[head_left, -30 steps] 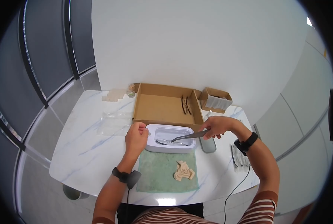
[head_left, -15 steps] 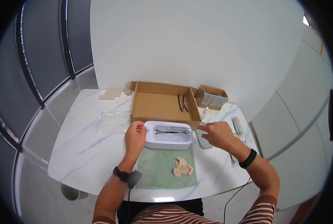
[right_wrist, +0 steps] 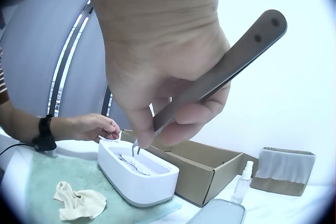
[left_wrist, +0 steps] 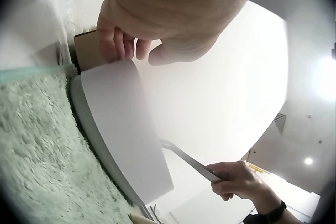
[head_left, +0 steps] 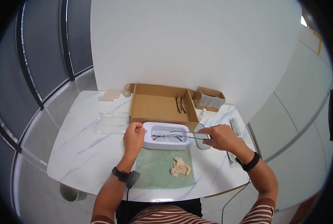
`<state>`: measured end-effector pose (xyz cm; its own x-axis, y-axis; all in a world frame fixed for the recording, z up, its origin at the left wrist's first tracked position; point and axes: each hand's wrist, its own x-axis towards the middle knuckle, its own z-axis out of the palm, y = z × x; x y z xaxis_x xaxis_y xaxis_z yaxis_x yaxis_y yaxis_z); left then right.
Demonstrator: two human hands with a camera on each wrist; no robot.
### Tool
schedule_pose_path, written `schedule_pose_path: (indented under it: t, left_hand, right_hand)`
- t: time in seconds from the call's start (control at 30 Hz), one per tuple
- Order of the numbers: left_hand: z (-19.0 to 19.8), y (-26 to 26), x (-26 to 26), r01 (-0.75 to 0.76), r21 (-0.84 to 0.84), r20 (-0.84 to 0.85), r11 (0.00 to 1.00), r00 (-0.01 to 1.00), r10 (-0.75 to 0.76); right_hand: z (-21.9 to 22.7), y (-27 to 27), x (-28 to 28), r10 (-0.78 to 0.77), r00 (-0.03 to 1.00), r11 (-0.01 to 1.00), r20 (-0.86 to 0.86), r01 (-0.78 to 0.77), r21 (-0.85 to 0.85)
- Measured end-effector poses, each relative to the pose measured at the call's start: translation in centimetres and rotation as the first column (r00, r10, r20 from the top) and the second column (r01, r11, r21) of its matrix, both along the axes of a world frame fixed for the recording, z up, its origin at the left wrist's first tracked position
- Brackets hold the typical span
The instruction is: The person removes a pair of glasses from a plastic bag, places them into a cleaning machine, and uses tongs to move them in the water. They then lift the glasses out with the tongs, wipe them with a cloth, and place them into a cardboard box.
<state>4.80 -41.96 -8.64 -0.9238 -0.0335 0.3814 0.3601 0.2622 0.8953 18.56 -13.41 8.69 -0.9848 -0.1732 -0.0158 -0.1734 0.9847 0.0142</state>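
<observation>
A white ultrasonic cleaner [head_left: 164,146] stands on the back part of a green towel [head_left: 164,175]. In its basin lies a pair of glasses [head_left: 166,137]. My right hand [head_left: 222,137] grips long metal tweezers [right_wrist: 220,66], whose bent tips are spread apart over the basin near the glasses. My left hand [head_left: 133,136] is at the cleaner's left end, fingers loosely bent. In the left wrist view, its fingertips [left_wrist: 126,50] are right at the cleaner's edge, with the thumb apart from them.
Behind the cleaner sits an open cardboard box [head_left: 155,106] with thin dark eyeglass arms [head_left: 180,104]. A grey-green tray [head_left: 202,143], spray bottle [right_wrist: 242,184] and small box [head_left: 210,99] are to the right. A beige cloth [head_left: 180,167] lies crumpled on the towel.
The right hand has turned and moved slightly right, and the tweezers' arms now show spread apart. The glasses have shifted within the basin. The left hand has stayed beside the cleaner.
</observation>
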Motion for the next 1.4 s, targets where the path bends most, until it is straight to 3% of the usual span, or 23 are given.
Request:
schedule_pose_path:
  t: [0.23, 0.5, 1.2, 1.4]
  left_hand:
    - [0.3, -0.4, 0.0, -0.044, 0.026, -0.048, 0.999, 0.998, 0.045]
    - [0.2, -0.3, -0.3, -0.057, 0.294, -0.041, 0.954, 0.997, 0.073]
    - [1.2, -0.3, 0.6, -0.003, 0.378, -0.009, 0.926, 1.0, 0.006]
    - [0.5, -0.4, 0.2, -0.003, 0.321, -0.005, 0.947, 1.0, 0.005]
  right_hand:
    - [-1.2, 0.4, -1.9, 0.067, 0.997, 0.998, 0.044, -0.068, 0.015]
    - [-1.7, 0.4, -2.6, 0.037, 0.998, 0.997, 0.044, -0.04, 0.065]
    - [-1.6, 0.0, -2.3, 0.041, 0.998, 0.998, 0.042, -0.043, 0.035]
    - [-1.8, 0.0, -2.5, 0.026, 0.998, 0.999, 0.049, -0.028, 0.044]
